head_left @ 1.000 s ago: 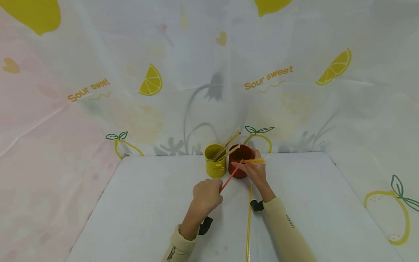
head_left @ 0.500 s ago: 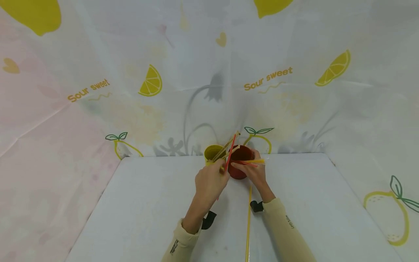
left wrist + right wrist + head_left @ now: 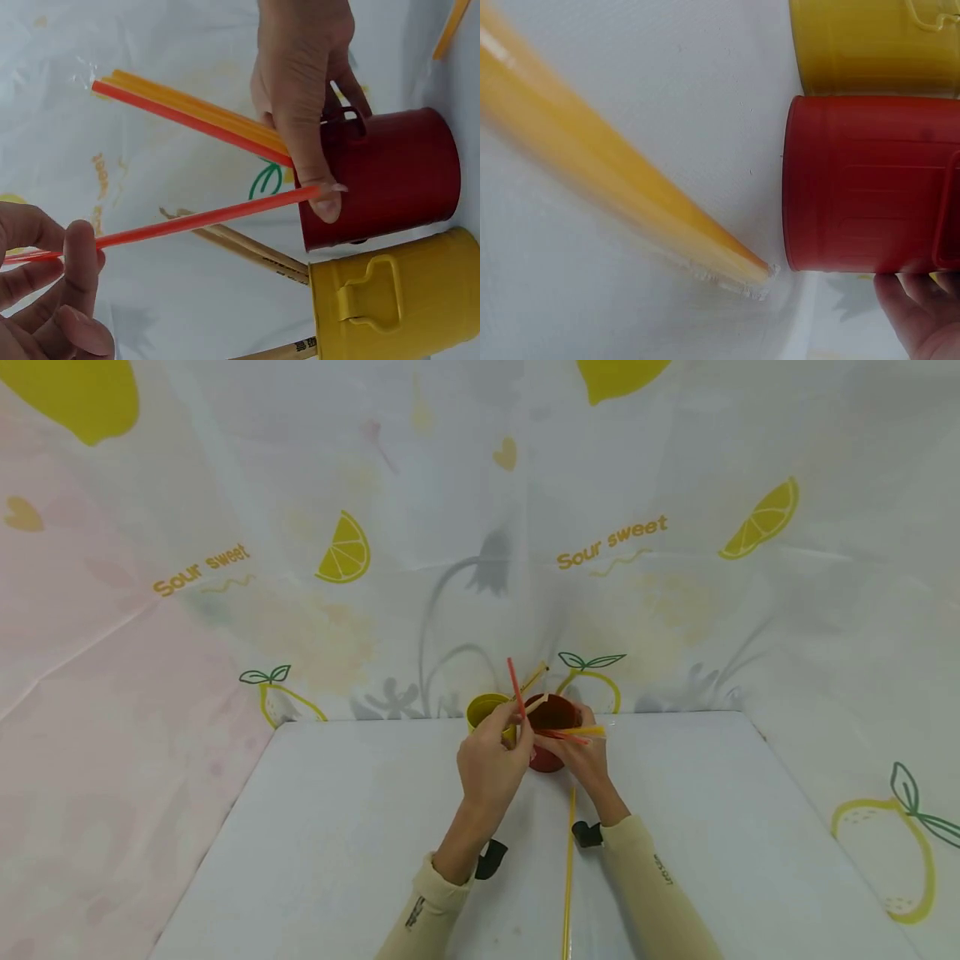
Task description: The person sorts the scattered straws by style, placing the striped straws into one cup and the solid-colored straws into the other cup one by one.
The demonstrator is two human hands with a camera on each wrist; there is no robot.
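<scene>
My left hand (image 3: 491, 768) pinches a red drinking straw (image 3: 202, 220) between its fingers. In the left wrist view that straw slants toward the rim of a red metal cup (image 3: 390, 180), its far end beside my right thumb. My right hand (image 3: 588, 760) grips the red cup at its rim and side. Red and orange straws (image 3: 202, 120) stick out of the red cup's mouth. Next to it stands a yellow metal cup (image 3: 405, 292) with a small handle, holding several wooden pencils (image 3: 247, 251). The left hand partly hides the yellow cup in the head view.
A long yellow straw (image 3: 568, 877) lies on the white tabletop (image 3: 337, 827) in front of the cups, left of my right sleeve. Behind the cups rises a lemon-printed cloth backdrop (image 3: 420, 635). A black wrist strap piece (image 3: 491, 860) hangs under my left wrist.
My left hand has moved forward and right to the cups, and the red straw in it has swung from slanting to nearly upright. The right hand stays on the red cup.
</scene>
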